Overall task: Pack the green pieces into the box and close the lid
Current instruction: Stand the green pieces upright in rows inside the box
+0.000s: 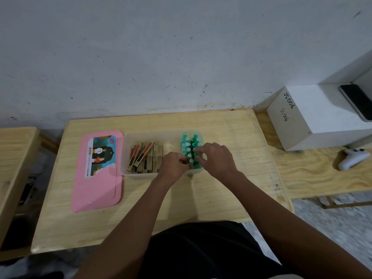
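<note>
Both hands working inside the box [128,137]: left hand [173,165] and right hand [216,158], each grip pinching green pieces [190,147] standing at the box's right end. Risk: nudging neighbours, toppling rows. Lid [98,190] lying left of box.

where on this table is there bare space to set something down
Bare wood lies along the wooden table's far edge by the wall, right of the clear plastic box, and in front between the flat pink lid and the forearms. Crowded: inside the box, with brown sticks, upright green pieces and both hands.
</note>
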Demonstrator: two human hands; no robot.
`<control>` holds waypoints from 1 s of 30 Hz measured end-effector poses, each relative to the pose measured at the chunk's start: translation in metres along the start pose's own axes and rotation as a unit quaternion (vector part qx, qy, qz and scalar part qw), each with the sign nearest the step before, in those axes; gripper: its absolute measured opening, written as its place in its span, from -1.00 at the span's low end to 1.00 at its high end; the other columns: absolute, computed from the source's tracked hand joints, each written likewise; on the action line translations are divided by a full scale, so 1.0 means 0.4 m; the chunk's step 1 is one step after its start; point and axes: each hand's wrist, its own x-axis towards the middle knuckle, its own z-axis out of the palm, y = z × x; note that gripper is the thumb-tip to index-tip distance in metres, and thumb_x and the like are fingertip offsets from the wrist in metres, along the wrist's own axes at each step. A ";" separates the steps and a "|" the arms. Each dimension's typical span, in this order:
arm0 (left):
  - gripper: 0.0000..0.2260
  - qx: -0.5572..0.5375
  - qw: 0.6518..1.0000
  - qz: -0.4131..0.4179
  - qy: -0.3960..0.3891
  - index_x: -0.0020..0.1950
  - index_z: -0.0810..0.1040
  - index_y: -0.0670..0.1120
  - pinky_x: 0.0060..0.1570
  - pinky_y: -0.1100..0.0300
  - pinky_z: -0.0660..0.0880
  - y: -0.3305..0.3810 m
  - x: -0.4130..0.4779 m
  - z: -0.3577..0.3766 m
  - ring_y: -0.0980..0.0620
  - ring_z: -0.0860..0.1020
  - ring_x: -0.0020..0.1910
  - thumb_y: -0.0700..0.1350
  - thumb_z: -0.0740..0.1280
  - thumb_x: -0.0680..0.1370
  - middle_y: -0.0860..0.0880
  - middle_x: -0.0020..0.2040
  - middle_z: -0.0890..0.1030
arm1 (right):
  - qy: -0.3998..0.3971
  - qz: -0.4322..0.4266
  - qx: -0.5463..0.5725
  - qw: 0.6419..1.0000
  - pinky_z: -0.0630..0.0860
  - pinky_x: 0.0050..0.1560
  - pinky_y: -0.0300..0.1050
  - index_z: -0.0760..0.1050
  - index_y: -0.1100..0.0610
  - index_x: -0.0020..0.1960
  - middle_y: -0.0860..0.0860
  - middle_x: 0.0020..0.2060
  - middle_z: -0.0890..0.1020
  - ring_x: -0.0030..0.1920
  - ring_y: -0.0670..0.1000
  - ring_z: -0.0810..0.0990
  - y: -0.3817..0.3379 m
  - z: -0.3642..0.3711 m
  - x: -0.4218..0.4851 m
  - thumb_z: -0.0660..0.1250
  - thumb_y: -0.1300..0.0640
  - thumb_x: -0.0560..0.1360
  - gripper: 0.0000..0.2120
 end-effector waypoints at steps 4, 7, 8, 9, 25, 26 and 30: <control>-0.80 0.018 1.000 0.011 0.004 0.02 0.70 -0.10 -0.14 0.12 0.60 0.001 0.000 0.002 0.05 0.63 -0.21 -0.15 0.50 0.40 -0.05 -0.11 0.72 | -0.048 -0.011 -0.006 0.999 0.39 0.10 0.01 0.58 -0.10 0.20 -0.05 0.03 0.67 0.07 0.04 0.53 -0.008 0.005 0.031 0.27 0.00 0.57 -0.76; -0.80 0.014 1.000 0.011 0.003 0.02 0.70 -0.11 -0.18 0.19 0.57 0.001 0.000 0.002 0.09 0.60 -0.26 -0.16 0.49 0.41 -0.06 -0.12 0.71 | -0.063 -0.008 0.004 0.998 0.36 0.10 0.00 0.60 -0.12 0.17 -0.04 0.07 0.67 0.11 0.04 0.53 -0.006 0.009 0.046 0.25 0.01 0.57 -0.77; -0.80 0.010 1.000 0.013 0.004 0.02 0.70 -0.12 -0.22 0.24 0.54 0.000 0.000 0.002 0.10 0.58 -0.27 -0.17 0.49 0.41 -0.06 -0.12 0.71 | -0.064 -0.008 0.007 0.998 0.36 0.11 0.00 0.60 -0.12 0.16 -0.04 0.07 0.66 0.11 0.04 0.53 -0.007 0.008 0.048 0.26 0.01 0.57 -0.78; -0.80 0.007 1.000 0.013 0.003 0.02 0.70 -0.12 -0.26 0.29 0.50 0.000 0.000 0.001 0.12 0.57 -0.28 -0.17 0.49 0.41 -0.06 -0.12 0.71 | -0.064 -0.010 0.007 0.998 0.36 0.10 0.00 0.61 -0.12 0.16 -0.04 0.08 0.66 0.11 0.04 0.53 -0.006 0.006 0.047 0.26 0.02 0.57 -0.78; -0.81 -0.009 0.998 -0.015 -0.060 0.01 0.70 -0.16 -0.11 0.20 0.55 -0.030 0.014 -0.046 0.02 0.64 -0.14 -0.13 0.48 0.43 -0.08 -0.06 0.71 | 0.003 0.068 0.054 0.996 0.50 0.07 -0.02 0.56 -0.05 0.21 -0.03 0.14 0.56 0.02 0.00 0.59 0.011 0.020 -0.011 0.29 0.01 0.54 -0.74; -0.81 -0.002 0.998 -0.010 -0.059 0.02 0.70 -0.16 -0.07 0.20 0.55 -0.034 0.010 -0.058 0.04 0.64 -0.11 -0.12 0.46 0.45 -0.08 -0.04 0.71 | 0.010 0.071 0.041 0.997 0.47 0.10 -0.01 0.56 -0.05 0.21 -0.03 0.14 0.57 0.04 0.01 0.59 0.008 0.018 -0.011 0.29 0.00 0.53 -0.74; -0.78 0.017 1.000 -0.004 0.024 0.10 0.68 -0.12 -0.09 0.29 0.45 -0.056 -0.009 -0.127 0.11 0.60 -0.11 -0.05 0.38 0.53 -0.05 0.01 0.70 | 0.046 0.069 0.023 0.996 0.40 0.15 0.00 0.57 -0.02 0.20 -0.02 0.12 0.59 0.11 0.01 0.55 -0.015 0.016 -0.004 0.27 0.01 0.52 -0.72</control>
